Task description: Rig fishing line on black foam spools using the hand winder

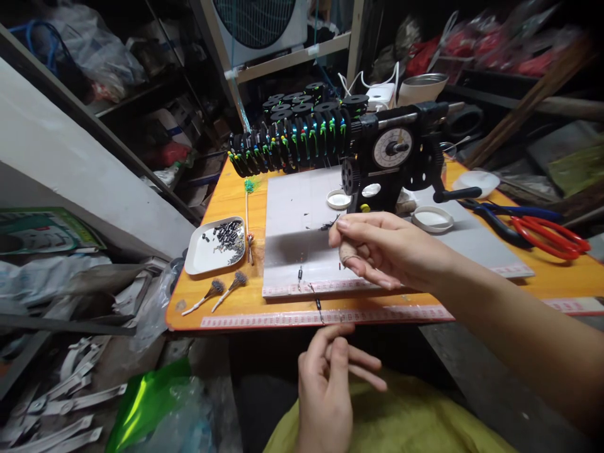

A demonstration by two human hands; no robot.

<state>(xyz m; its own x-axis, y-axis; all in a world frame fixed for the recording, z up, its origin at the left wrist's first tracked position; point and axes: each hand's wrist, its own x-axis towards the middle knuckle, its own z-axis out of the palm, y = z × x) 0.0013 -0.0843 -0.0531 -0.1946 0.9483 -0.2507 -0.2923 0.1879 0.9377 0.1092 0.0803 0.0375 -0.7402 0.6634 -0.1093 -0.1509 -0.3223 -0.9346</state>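
Observation:
My right hand (377, 246) reaches in from the right over the grey mat (292, 214), one finger wrapped in tan tape. Its fingertips are pinched on a small dark wisp (330, 224). Below the table edge my left hand (326, 377) has thumb and forefinger pressed together on the lower end of a thin dark strand (315, 296). That strand carries a small black tube and crosses the table edge. Another small black tube (300, 274) lies on the mat near it.
A black hand-crank winder with a dial (394, 151) stands behind the mat beside a row of black spools (292, 145). A white tray of small black tubes (207, 251) sits left, with two little brushes (221, 289). Red-handled scissors (550, 234) lie right. White lids (432, 219) rest on the mat.

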